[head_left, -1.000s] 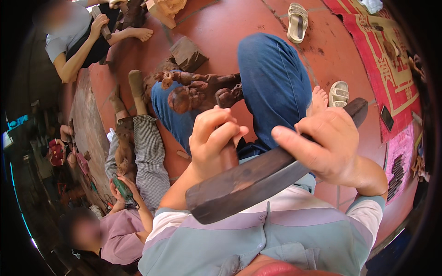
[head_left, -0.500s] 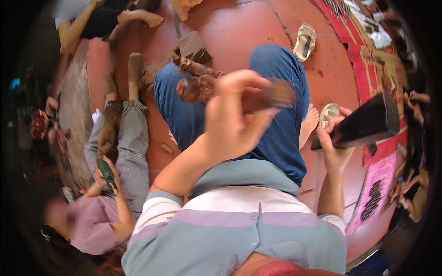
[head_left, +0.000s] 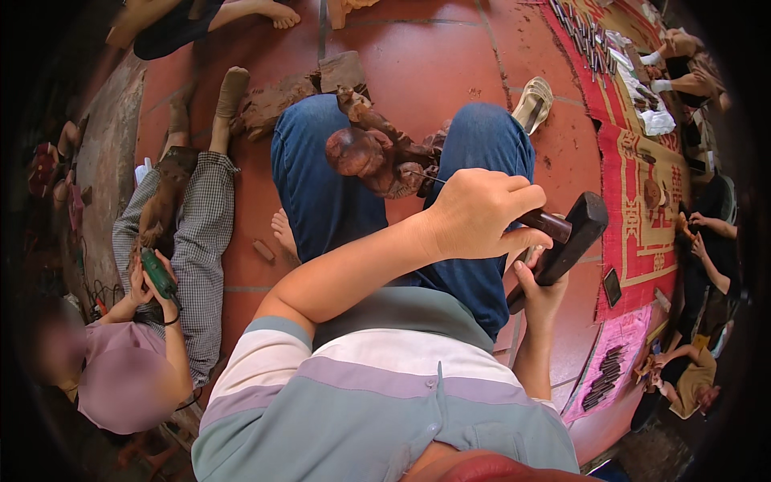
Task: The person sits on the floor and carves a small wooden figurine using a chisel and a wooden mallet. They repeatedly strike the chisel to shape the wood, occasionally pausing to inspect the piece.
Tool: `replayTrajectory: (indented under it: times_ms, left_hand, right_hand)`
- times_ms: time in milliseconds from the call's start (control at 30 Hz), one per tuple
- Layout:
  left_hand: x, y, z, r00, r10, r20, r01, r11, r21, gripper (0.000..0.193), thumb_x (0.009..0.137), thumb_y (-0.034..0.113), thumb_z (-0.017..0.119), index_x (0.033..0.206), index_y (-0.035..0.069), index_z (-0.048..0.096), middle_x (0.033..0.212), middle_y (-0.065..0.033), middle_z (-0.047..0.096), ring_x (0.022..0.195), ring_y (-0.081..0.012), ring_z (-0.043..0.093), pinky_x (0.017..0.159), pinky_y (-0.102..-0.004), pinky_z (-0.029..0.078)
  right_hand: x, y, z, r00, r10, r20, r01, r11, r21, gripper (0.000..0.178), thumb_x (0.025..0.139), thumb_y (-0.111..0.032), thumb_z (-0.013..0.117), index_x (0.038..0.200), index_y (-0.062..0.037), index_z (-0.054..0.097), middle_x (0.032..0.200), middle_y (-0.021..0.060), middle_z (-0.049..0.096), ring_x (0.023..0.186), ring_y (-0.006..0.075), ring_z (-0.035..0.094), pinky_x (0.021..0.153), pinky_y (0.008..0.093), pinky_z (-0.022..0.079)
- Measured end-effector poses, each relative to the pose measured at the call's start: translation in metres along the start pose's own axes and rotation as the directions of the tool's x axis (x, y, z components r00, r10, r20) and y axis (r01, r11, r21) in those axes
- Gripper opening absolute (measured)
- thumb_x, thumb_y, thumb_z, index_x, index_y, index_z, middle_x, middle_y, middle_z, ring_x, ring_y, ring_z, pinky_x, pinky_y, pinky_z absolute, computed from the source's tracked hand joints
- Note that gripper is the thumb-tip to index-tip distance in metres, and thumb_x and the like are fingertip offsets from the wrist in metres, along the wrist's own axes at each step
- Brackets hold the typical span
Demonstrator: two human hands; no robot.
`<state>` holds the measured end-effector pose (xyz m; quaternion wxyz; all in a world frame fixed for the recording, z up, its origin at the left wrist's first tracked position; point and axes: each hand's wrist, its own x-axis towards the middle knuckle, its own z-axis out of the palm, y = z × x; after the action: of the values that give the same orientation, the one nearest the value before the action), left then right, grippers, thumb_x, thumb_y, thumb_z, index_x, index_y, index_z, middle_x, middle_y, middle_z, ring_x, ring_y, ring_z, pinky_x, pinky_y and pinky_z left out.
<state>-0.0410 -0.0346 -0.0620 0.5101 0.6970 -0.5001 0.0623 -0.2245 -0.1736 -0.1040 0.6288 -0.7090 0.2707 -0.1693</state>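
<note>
A reddish-brown carved wooden figure [head_left: 352, 153] lies between my knees, its rounded end toward the left. My left hand [head_left: 484, 210] is closed round a chisel [head_left: 549, 226]. The chisel's thin metal blade points left and reaches the figure; whether its tip touches the wood is hard to tell. Just beyond the butt of the chisel handle is a dark, blocky mallet [head_left: 585, 226], gripped by my right hand [head_left: 544, 296]. Mallet and handle end overlap in the picture, so contact cannot be judged. My left hand hides part of my right fingers.
Wood blocks [head_left: 277, 106] lie beyond my left knee, a sandal [head_left: 533, 104] beyond the right. A red patterned mat [head_left: 614, 173] carries a row of tools [head_left: 585, 38] and a phone [head_left: 613, 287]. More tools lie on a pink sheet [head_left: 580, 408]. A co-worker at left holds a green power tool [head_left: 159, 275].
My left hand has shifted right and down, turning the chisel so its blade faces the figure. The mallet in my right hand has swung inward to the left, close to the chisel's handle.
</note>
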Motion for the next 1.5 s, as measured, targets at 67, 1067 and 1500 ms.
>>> replayTrajectory:
  times_ms: [67, 1067, 1500]
  left_hand:
    - [0.001, -0.001, -0.002, 1.0, -0.003, 0.003, 0.003, 1.0, 0.008, 0.036, 0.076, 0.043, 0.076, 0.085, 0.01, 0.064, 0.072, -0.0036, 0.058, 0.062, -0.0239, 0.06, 0.056, -0.0341, 0.046]
    - [0.002, 0.024, 0.005, 0.962, -0.254, -0.098, 0.246, 0.965, -0.09, 0.03, 0.078, 0.03, 0.078, 0.09, 0.007, 0.062, 0.08, -0.0073, 0.064, 0.071, -0.0262, 0.066, 0.06, -0.0359, 0.049]
    - [0.017, -0.02, 0.008, 0.975, -0.046, -0.217, 0.056, 0.998, 0.039, 0.029, 0.083, 0.03, 0.073, 0.106, 0.014, 0.07, 0.077, -0.0044, 0.062, 0.07, -0.0238, 0.062, 0.062, -0.0352, 0.05]
  right_hand:
    - [0.002, 0.0, 0.0, 1.0, 0.003, -0.013, -0.004, 1.0, -0.031, 0.039, 0.077, 0.011, 0.071, 0.106, -0.0038, 0.051, 0.085, -0.0003, 0.051, 0.076, 0.0072, 0.051, 0.071, 0.0235, 0.045]
    - [0.017, -0.019, -0.008, 0.998, -0.036, -0.059, 0.036, 0.999, -0.005, 0.061, 0.077, 0.01, 0.072, 0.132, -0.0006, 0.049, 0.085, -0.0019, 0.054, 0.078, 0.0066, 0.053, 0.073, 0.0215, 0.045]
    - [0.024, -0.04, 0.003, 0.999, -0.033, 0.017, 0.034, 0.994, -0.099, 0.064, 0.076, 0.011, 0.071, 0.135, 0.0022, 0.047, 0.081, -0.0014, 0.051, 0.072, 0.0055, 0.051, 0.065, 0.0194, 0.044]
